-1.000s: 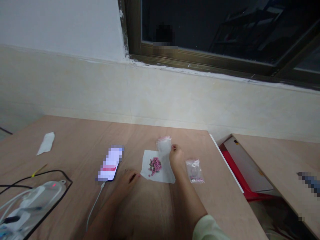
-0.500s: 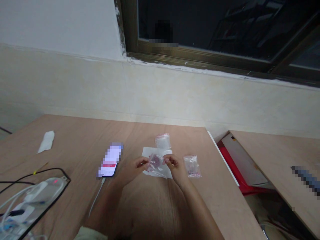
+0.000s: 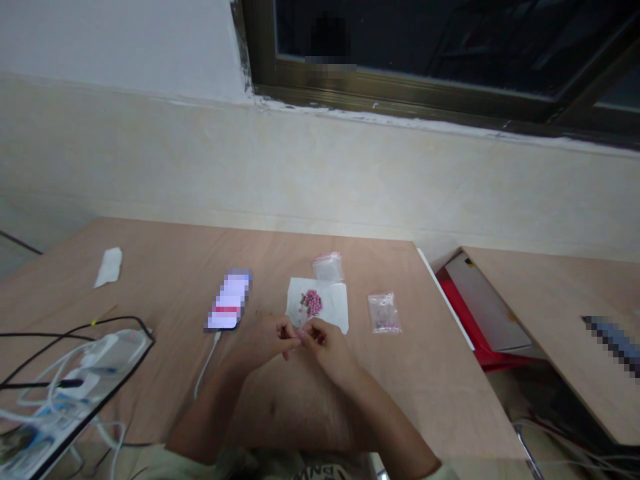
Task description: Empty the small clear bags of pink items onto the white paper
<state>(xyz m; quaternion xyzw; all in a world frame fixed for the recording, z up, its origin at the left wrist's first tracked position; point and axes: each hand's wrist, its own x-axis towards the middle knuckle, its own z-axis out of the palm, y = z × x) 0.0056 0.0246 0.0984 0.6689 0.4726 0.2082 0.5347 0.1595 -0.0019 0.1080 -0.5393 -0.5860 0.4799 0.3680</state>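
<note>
My left hand and my right hand meet at the fingertips just in front of a white paper sheet. Whatever lies between the fingertips is too small to make out. On the sheet is a heap of small pink beads. A clear zip bag lies at the sheet's far edge, and a smaller clear bag with some pink bits lies on the wood to the right.
A blurred phone with a white cable lies left of my hands on the wooden table. Further left are a white tissue and a white power strip with tangled cords. A red object sits beyond the table's right edge.
My hands have drawn back toward me from over the paper, uncovering the bead heap. The clear bag held over the paper earlier no longer shows between them.
</note>
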